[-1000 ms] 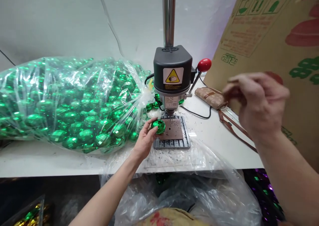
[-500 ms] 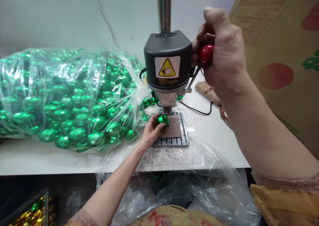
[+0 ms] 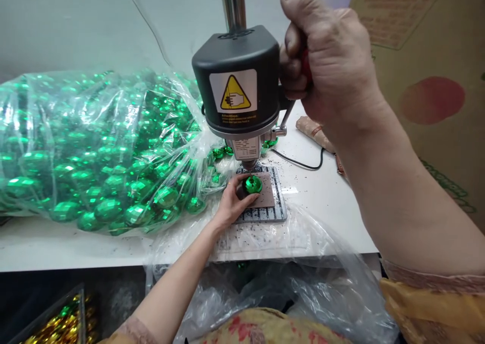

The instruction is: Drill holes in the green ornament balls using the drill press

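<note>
Between the thumb and fingers of my left hand (image 3: 232,201) is a shiny green faceted ball (image 3: 253,184), with a dark hole showing on its top. It rests over a brown board (image 3: 268,196) on the slotted metal base (image 3: 280,210) of a small bench drill press (image 3: 237,81). The press's chuck (image 3: 249,163) sits just above the ball. Raised beside the black motor housing, my right hand (image 3: 333,61) is wrapped round the red knob (image 3: 306,67) of the feed lever (image 3: 288,114); my fingers cover most of the knob.
A large clear bag of green faceted balls (image 3: 94,157) lies to the left on the white table (image 3: 333,217). Dark shavings surround the base. Plastic sheeting (image 3: 322,288) hangs over the front edge. A cardboard box (image 3: 409,46) stands right, near a patterned pouch (image 3: 312,132). Gold balls (image 3: 56,329) fill a crate below.
The ball has turned in my left hand, so its hole now shows on top. My right hand has closed further around the red knob. The view has shifted slightly.
</note>
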Available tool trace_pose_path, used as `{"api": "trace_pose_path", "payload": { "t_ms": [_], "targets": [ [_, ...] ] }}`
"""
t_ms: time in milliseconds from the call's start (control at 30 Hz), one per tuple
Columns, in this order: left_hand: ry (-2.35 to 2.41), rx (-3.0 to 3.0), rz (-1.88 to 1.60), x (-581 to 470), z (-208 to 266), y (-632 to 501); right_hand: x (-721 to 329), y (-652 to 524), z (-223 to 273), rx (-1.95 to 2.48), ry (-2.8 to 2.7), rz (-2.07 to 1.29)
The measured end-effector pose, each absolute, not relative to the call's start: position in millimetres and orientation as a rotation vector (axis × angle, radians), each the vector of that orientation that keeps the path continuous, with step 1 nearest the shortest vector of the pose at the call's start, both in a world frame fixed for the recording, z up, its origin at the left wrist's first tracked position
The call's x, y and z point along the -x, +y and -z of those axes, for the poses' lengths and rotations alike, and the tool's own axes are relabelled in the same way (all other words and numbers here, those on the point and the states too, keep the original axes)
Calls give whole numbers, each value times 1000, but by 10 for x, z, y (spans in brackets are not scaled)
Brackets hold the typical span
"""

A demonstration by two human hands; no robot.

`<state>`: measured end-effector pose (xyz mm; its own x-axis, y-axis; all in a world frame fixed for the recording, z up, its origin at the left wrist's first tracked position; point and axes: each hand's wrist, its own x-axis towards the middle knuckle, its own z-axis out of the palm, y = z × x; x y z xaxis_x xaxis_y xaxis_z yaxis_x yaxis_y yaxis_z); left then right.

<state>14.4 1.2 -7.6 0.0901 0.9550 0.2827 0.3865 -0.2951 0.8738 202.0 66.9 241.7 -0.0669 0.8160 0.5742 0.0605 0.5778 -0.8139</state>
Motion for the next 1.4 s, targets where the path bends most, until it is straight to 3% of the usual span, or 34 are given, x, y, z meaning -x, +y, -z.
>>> {"api": "trace_pose_path", "payload": {
  "t_ms": [133, 367, 733, 1400],
  "targets": [
    [1218, -1690, -1165, -155, 103, 21, -1994, 613, -2395, 694, -1417, -1031],
    [1178, -1670, -1187, -162, 136, 25, -1905, 406, -2129, 360, -1335, -759],
    [1185, -1697, -1196, -162, 123, 4, -1885, 169, -1719, 339, -1307, -341],
    [1153, -1724, -1185, -151, 133, 9, -1946, 116, -1412, 314, -1354, -332]
  ]
}}
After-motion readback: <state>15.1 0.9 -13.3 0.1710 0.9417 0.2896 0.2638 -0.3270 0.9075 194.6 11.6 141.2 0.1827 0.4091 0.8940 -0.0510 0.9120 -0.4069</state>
